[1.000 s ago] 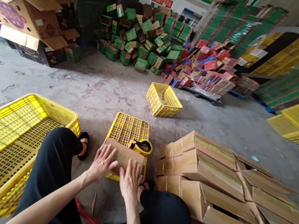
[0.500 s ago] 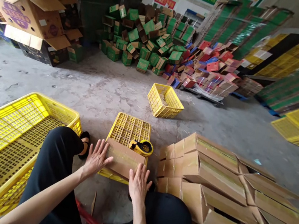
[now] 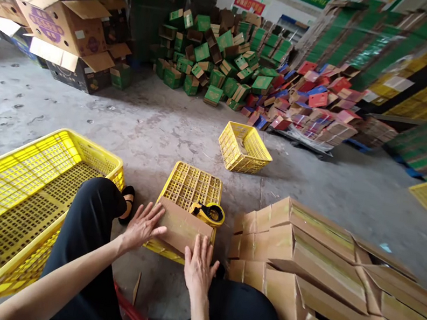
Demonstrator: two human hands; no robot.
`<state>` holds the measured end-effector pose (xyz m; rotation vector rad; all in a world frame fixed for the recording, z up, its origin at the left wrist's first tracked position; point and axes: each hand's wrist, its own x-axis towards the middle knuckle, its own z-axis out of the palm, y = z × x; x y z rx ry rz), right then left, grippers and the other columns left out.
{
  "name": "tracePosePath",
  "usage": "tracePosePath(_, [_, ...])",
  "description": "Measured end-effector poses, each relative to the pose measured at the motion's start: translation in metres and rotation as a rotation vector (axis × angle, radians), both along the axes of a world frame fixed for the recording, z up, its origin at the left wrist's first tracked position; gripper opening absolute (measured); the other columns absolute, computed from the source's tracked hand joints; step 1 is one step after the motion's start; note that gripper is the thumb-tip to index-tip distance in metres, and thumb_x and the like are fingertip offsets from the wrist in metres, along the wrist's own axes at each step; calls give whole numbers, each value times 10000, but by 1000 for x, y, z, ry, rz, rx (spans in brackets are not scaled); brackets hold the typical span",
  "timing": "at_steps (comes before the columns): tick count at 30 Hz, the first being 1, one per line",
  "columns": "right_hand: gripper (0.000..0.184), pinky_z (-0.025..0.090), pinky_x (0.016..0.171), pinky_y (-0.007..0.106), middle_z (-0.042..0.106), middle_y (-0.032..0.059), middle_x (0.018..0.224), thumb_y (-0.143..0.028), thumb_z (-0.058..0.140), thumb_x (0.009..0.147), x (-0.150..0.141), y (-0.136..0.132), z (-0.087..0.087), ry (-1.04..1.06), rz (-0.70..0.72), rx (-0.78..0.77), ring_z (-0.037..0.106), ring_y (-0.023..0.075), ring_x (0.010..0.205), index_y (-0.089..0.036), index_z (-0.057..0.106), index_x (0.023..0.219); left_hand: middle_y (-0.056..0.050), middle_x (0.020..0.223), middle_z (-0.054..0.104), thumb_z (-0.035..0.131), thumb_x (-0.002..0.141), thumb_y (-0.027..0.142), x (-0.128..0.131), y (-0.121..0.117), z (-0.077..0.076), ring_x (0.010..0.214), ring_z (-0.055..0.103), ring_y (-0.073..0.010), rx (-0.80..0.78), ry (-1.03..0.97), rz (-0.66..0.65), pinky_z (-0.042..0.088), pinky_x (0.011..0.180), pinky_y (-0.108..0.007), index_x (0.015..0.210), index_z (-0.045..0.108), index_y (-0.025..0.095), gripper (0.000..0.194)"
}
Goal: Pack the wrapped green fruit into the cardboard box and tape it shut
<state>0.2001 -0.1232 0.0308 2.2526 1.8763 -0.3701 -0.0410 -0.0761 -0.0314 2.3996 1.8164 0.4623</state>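
Note:
Between my knees a small brown cardboard box (image 3: 183, 227) lies on an upturned yellow crate (image 3: 193, 185). My left hand (image 3: 142, 225) rests at the box's left end, fingers spread. At its near right edge is my right hand (image 3: 199, 264), also with fingers apart and stretched out. Neither hand is wrapped around anything. A yellow tape dispenser (image 3: 208, 213) sits on the crate just behind the box, beyond both hands.
A large yellow crate (image 3: 27, 194) stands by my left leg. Stacked flattened cartons (image 3: 319, 260) fill the right side. Ahead are a smaller yellow crate (image 3: 245, 148) and a heap of green boxes (image 3: 216, 67), with red and blue boxes (image 3: 309, 97) beside it.
My view has turned slightly left, so the surroundings sit further right. Both hands stay spread at the cardboard box, with little visible movement.

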Motion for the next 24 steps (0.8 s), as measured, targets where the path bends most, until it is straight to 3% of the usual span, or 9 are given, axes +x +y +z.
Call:
tracePosePath(2, [636,262,1226,709,184,116,1773,-473,295,1111,2,-4,1,-29,-50,21,186,389,1627,-234,246,1699,-114,1660,441,401,1064,678,-5,1,1,1562,349,-403,9,11,53,293,1234,-665,1616,472,283,682])
tracePosePath(4, [639,268,1220,715,211,144,1764,-472,324,1106,-9,-6,-3,-21,-13,67,169,418,1625,-214,292,1689,-155,1669,414,379,1058,705,6,-1,4,1579,318,-393,8,-6,30,287,1242,-651,1623,457,224,747])
tracePosePath(10, [644,255,1263,659,353,104,1724,-287,486,1025,-63,12,-23,133,323,117,333,394,1577,-307,371,1659,-138,1686,394,330,1068,713,62,0,10,1583,336,-329,-96,-118,-213,355,1239,-548,1648,400,229,759])
tracePosePath(12, [647,249,1270,649,343,95,1729,-293,475,1033,-59,20,-21,132,345,134,324,374,1585,-315,343,1667,-123,1662,440,305,1093,671,59,6,9,1556,396,-309,-107,-118,-210,392,1218,-523,1635,428,254,695])
tracePosePath(15, [596,226,1273,651,237,29,1765,-370,337,1100,-32,24,-11,83,250,99,210,294,1634,-358,236,1688,-121,1639,476,316,1096,657,32,14,4,1527,445,-312,-45,-80,-168,406,1211,-517,1614,467,257,672])
tracePosePath(19, [602,262,1249,662,154,28,1780,-455,277,1120,-1,15,-1,-9,53,29,155,304,1645,-313,195,1699,-182,1650,436,348,1066,704,-1,8,-1,1553,380,-384,12,-6,61,371,1223,-586,1605,482,166,773])
tracePosePath(21, [625,272,1238,672,149,79,1780,-477,301,1116,-4,7,-2,-46,18,59,147,352,1641,-263,227,1699,-229,1662,389,334,1049,740,2,-1,-2,1570,328,-415,24,7,89,348,1228,-611,1594,481,92,859])
tracePosePath(24, [612,227,1249,679,168,100,1776,-441,322,1111,-25,-2,-12,-9,148,107,141,370,1640,-273,250,1695,-228,1691,327,329,1032,770,27,-17,1,1584,299,-403,27,-30,-48,354,1236,-578,1601,462,80,905])
